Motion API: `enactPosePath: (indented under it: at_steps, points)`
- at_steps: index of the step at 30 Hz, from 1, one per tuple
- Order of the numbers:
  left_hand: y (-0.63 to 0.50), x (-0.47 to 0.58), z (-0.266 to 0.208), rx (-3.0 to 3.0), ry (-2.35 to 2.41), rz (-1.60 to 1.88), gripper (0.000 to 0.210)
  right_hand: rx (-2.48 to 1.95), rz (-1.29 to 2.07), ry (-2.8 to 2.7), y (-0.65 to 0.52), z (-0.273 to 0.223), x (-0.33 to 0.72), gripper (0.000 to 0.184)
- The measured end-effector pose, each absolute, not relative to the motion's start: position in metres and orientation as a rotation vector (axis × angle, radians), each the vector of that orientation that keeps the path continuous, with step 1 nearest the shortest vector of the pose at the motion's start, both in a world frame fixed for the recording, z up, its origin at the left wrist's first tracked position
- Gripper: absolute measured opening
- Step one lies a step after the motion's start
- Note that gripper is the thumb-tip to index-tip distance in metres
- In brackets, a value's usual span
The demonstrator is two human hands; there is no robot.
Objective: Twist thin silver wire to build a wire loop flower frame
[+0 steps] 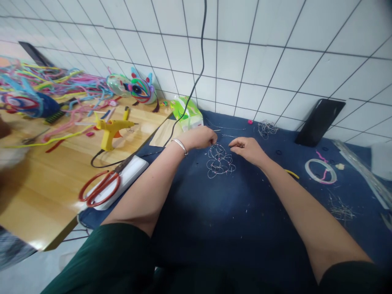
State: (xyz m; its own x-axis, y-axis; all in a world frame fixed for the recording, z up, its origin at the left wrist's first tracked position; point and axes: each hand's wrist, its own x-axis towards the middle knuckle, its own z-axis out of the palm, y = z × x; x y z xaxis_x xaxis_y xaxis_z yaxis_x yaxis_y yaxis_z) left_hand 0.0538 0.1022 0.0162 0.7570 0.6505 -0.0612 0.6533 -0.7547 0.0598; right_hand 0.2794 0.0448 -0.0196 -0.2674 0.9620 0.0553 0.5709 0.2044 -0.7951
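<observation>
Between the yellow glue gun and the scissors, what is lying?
A black cord curves across the wooden table there, in the head view.

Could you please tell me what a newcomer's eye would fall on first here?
Probably the multicoloured heap of fuzzy craft stems at the far left of the pale wooden table, with a bright yellow glue gun lying nearer. Next, perhaps, the looped silvery wire piece on the dark blue surface, between the left hand and right hand, slightly nearer the viewer.

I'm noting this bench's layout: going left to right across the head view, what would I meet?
Blue craft piece, red-handled scissors, left hand, wire loops, right hand, whitish ring.
</observation>
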Motion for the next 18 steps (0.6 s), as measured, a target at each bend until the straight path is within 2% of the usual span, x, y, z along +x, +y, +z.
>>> enactPosePath:
  at_steps: [5, 7, 11, 18]
  points:
    - [0.094, 0.057, 0.028, 2.833, 1.166, 0.247, 0.017, -1.36, 0.876, -1.884, 0.041, -0.016, 0.274, 0.021]
    - [0.089, 0.063, 0.032, 2.759, 1.082, 0.331, 0.024, -1.342, 0.87, -1.867, 0.039, -0.013, 0.272, 0.02]
    - [0.081, 0.073, 0.034, 2.654, 0.96, 0.34, 0.029, -1.306, 0.863, -1.869, 0.035, -0.008, 0.268, 0.018]
    - [0.08, 0.079, 0.026, 2.471, 0.943, 0.433, 0.017, -1.291, 0.892, -1.769, 0.034, -0.006, 0.264, 0.026]
